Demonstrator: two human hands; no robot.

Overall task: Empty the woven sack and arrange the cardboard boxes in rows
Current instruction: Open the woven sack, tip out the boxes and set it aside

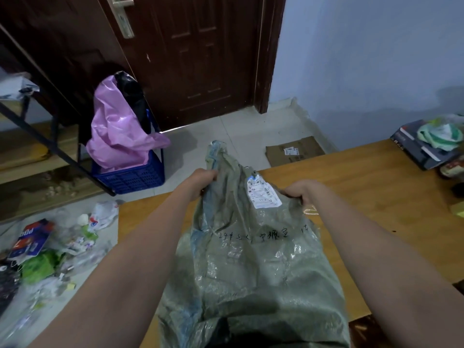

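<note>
1. the woven sack (248, 259) lies lengthwise on the wooden table (376, 187), its long axis running away from the person, far end bunched upward.
2. left hand (200, 180) grips the sack's far-left edge; right hand (305, 190) grips its far-right edge beside the white label (265, 193).
3. no cardboard boxes are visible outside the sack; emptying seems not yet done.

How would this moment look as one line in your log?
left hand: grips sack top | right hand: grips sack top | sack: on table, still full | boxes: none out
</note>
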